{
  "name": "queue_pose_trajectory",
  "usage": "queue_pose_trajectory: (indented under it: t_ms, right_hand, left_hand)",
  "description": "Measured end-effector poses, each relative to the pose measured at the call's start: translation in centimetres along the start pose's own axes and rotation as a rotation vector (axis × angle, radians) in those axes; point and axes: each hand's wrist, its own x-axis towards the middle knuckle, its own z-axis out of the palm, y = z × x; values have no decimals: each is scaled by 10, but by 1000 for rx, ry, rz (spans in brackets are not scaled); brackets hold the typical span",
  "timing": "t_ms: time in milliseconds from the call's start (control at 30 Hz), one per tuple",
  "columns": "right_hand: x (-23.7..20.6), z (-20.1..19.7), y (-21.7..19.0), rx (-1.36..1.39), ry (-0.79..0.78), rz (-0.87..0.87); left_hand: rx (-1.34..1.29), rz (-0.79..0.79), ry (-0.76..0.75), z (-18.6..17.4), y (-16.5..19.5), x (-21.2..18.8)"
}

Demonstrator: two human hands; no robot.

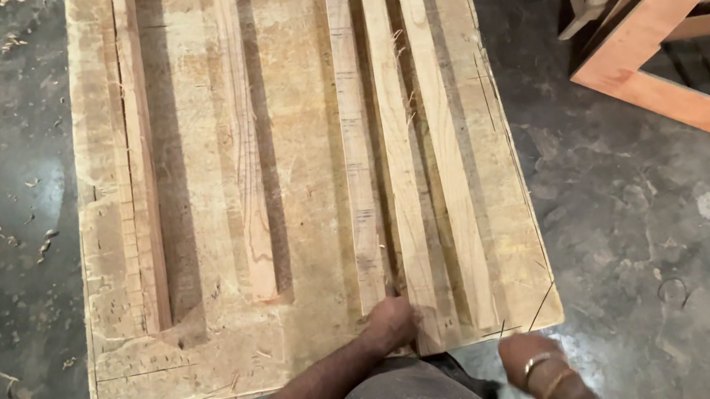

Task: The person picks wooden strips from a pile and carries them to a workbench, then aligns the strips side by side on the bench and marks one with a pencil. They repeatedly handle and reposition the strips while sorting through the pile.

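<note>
Wooden slat (354,133) perhaps under left hand (391,324)

Rough, pale wooden strips (401,173), worn matt wooden workbench (210,365), dusty concrete floor (0,237)

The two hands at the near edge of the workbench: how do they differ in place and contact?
The left hand rests on the workbench, touching the near ends of the long wooden strips; the right hand hangs off the bench edge, touching no wood. The right wrist wears bangles; the left shows none. Both are bare and near the same edge.
</note>
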Motion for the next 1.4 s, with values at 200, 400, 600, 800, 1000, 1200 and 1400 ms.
queue_pose_trajectory:
  t_ms: [200, 400, 600, 800, 1000, 1200, 1400]
  right_hand:
    - [34, -135, -7, 349, 781, -302]
    - [106, -250, -40, 1531, 723, -434]
    - [191, -355, -32, 2170, 664, -800]
    - [262, -477, -29, 2193, 763, -721]
    - [328, -538, -25, 1725, 874, -306]
    - [357, -558, -18, 1022, 1310, -194]
    - [355, -576, -11, 658, 1265, -113]
  left_hand:
    - [-196, -34, 353, -32, -16, 11]
    - [-17, 118, 678, -109, -70, 64]
    - [-75, 192, 687, -153, -119, 91]
    - [-102, 158, 615, -162, -125, 99]
    - [-115, 148, 658, -157, -132, 105]
    - [-113, 147, 640, -157, -133, 108]
    - [-130, 143, 618, -158, -132, 110]
